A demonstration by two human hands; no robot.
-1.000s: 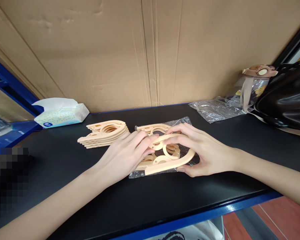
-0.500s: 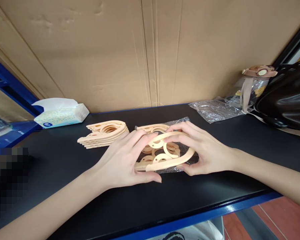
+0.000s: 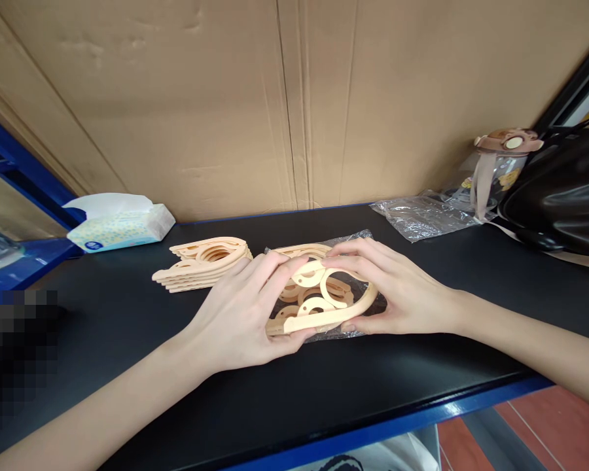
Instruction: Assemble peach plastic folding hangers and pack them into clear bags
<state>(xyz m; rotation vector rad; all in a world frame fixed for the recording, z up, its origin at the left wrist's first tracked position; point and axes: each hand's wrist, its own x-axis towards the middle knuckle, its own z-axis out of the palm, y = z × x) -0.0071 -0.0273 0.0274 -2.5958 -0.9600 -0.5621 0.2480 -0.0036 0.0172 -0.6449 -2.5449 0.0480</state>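
A beige plastic folding hanger [image 3: 324, 320], folded up with its curled hook inside, is held between my two hands just over the tabletop. My left hand [image 3: 238, 307] grips its left end, thumb along the lower edge and fingers over the upper edge. At the rounded right end, my right hand [image 3: 397, 284] pinches it between thumb and fingers. Beneath it more beige hangers [image 3: 302, 249] lie on or in a clear plastic bag [image 3: 360, 237], partly covered by my hands. Left of them is a neat stack of the same folded hangers [image 3: 201, 265], close to my left wrist.
A tissue pack [image 3: 122, 226] lies at the back left of the black table [image 3: 324, 405]. At the back right are a crumpled clear bag [image 3: 417, 216], a strapped drinking bottle [image 3: 503, 170] and a shiny black bag [image 3: 564, 190]. Cardboard [image 3: 201, 111] stands behind.
The hanger has tipped and dropped slightly, so more of its hook shows. My left thumb has drawn in against its lower edge, and my right thumb has shifted slightly left.
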